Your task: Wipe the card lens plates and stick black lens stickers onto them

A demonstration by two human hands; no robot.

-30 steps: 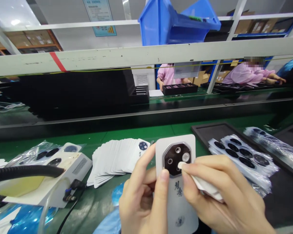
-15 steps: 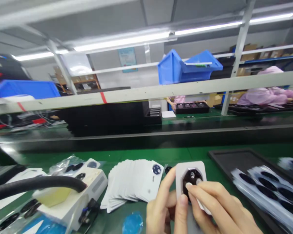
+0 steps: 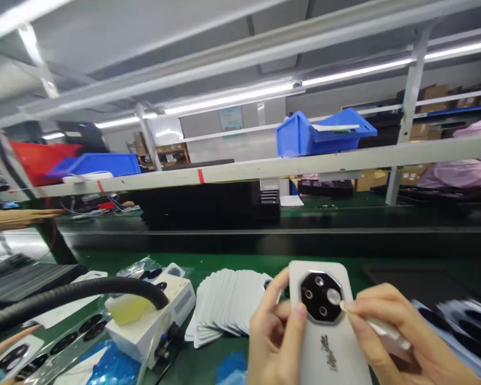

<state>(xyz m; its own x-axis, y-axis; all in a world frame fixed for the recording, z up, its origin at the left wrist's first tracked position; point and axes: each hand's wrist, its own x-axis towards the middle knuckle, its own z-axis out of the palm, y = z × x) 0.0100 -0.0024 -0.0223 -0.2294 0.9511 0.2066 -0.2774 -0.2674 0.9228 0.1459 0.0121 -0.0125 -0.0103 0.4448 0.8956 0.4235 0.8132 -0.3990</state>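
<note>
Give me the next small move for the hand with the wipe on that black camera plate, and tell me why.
I'd probably ease the white wipe in the right hand onto the pale round window of the black octagonal plate. The right hand's fingertip sits right at that window's edge, and the left hand already steadies the white phone-shaped card carrying the plate.

Fanned stack of cards point(image 3: 224, 307) on the conveyor belt point(image 3: 224, 262), dispenser box point(image 3: 152, 331) left of it, beneath a hose point(image 3: 64, 291), bins point(image 3: 324, 133) on the rack point(image 3: 264, 167) behind
</note>
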